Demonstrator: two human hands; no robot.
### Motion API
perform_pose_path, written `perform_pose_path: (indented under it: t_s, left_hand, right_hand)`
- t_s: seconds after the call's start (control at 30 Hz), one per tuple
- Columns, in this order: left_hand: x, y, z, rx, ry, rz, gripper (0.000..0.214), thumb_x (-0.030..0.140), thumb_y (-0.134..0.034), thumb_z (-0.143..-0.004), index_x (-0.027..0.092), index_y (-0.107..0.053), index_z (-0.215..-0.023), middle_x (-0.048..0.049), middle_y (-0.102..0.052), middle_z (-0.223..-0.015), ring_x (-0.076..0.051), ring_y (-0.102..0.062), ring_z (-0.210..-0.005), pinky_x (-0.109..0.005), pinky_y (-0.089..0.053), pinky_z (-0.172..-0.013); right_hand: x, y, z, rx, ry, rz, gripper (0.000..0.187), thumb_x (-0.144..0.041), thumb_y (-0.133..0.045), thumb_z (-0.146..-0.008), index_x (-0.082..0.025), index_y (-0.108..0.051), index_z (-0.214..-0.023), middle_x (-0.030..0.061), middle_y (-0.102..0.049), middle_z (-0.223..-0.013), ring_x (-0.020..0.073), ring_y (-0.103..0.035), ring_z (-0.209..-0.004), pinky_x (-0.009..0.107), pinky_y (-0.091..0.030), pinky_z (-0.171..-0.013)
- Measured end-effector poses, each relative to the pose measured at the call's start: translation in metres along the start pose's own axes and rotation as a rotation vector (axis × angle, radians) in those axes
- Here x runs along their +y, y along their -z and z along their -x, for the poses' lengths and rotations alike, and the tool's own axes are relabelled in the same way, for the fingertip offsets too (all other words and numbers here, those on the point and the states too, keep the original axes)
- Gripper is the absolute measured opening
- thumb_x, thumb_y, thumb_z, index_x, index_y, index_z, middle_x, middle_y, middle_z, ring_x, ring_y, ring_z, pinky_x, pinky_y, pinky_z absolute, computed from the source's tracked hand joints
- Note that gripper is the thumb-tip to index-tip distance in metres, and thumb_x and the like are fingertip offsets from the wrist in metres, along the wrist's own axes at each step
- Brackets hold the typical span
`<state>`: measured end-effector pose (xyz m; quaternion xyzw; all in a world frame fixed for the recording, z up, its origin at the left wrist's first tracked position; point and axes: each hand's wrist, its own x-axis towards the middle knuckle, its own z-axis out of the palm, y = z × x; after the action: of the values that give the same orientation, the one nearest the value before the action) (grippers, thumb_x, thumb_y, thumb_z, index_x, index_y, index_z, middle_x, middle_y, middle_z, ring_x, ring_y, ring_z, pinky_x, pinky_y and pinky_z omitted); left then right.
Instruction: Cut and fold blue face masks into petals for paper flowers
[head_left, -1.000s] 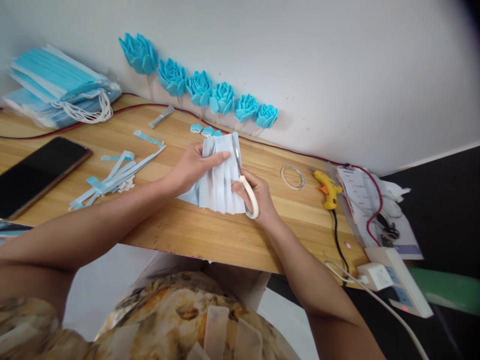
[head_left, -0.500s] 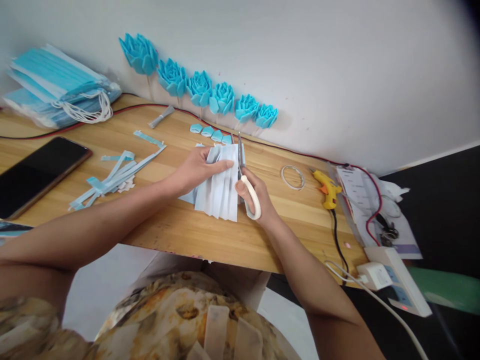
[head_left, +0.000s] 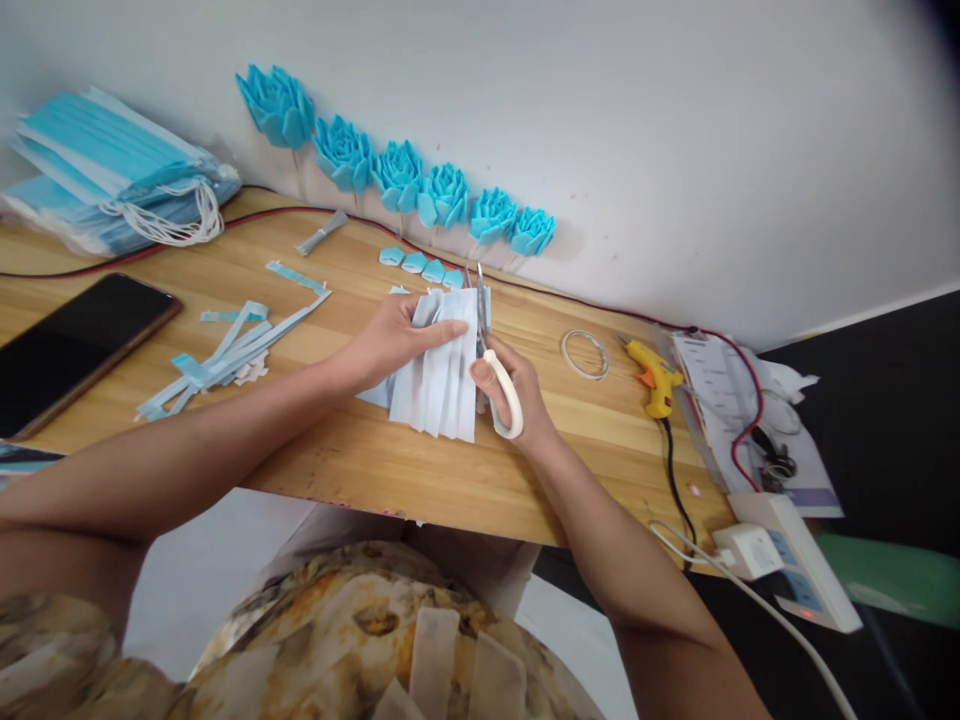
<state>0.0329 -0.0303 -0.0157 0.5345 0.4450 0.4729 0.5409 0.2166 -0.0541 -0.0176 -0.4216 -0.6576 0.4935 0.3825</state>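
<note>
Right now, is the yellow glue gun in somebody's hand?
No, the yellow glue gun lies on the table, while the right hand holds white-handled scissors.

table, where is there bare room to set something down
The table is bare between the right hand, wire ring and glue gun, and between the pleated sheet and front edge. Its left is crowded with the phone, cut strips and stacked masks.

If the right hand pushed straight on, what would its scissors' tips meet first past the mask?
Probably the cable; depth is unclear, so the scissors might pass above it toward a flower.
</note>
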Motion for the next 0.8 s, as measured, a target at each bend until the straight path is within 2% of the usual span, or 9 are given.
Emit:
perform_pose_path:
  t_s: [0.17,0.47,0.67,0.8]
  left_hand:
    - [0.0019,0.0005,-0.0001,-0.017,0.009,-0.044,0.032,0.044,-0.077,-0.074,0.016,-0.061,-0.069,-0.0009,-0.062,-0.066,-0.013,-0.055,-0.059,-0.023,-0.043,-0.052]
    - [-0.0015,0.0001,-0.0009,-0.008,-0.013,-0.046,0.033,0.042,-0.076,-0.074,0.016,-0.058,-0.065,0.0006,-0.057,-0.063,-0.011,-0.051,-0.056,-0.023,-0.04,-0.05]
    - [-0.0023,-0.0003,-0.0005,-0.001,-0.023,-0.05,0.036,0.043,-0.077,-0.074,0.016,-0.056,-0.063,0.0005,-0.057,-0.062,-0.011,-0.052,-0.056,-0.023,-0.039,-0.048]
    - [-0.0043,0.0002,-0.0009,-0.002,-0.022,-0.038,0.035,0.043,-0.077,-0.074,0.016,-0.057,-0.064,0.0002,-0.058,-0.063,-0.012,-0.053,-0.056,-0.023,-0.04,-0.049]
  right_hand:
    - [0.0027,-0.0014,-0.0002,0.018,0.032,-0.016,0.053,-0.073,-0.064,-0.079,-0.02,-0.061,-0.083,-0.0032,-0.048,-0.064,0.011,-0.042,-0.057,0.025,-0.038,-0.053]
    - [0.0046,-0.0016,-0.0009,0.03,0.081,0.037,0.056,-0.073,-0.061,-0.081,-0.02,-0.068,-0.096,-0.0014,-0.051,-0.07,0.0137,-0.042,-0.065,0.028,-0.042,-0.062]
    - [0.0033,-0.0016,0.0014,0.014,0.096,0.013,0.047,-0.066,-0.062,-0.085,-0.019,-0.068,-0.092,-0.0011,-0.051,-0.072,0.0122,-0.04,-0.063,0.027,-0.039,-0.06]
    - [0.0049,-0.0013,0.0011,0.019,0.088,0.015,0.048,-0.066,-0.063,-0.085,-0.019,-0.068,-0.094,-0.0006,-0.052,-0.073,0.0127,-0.041,-0.064,0.026,-0.036,-0.058]
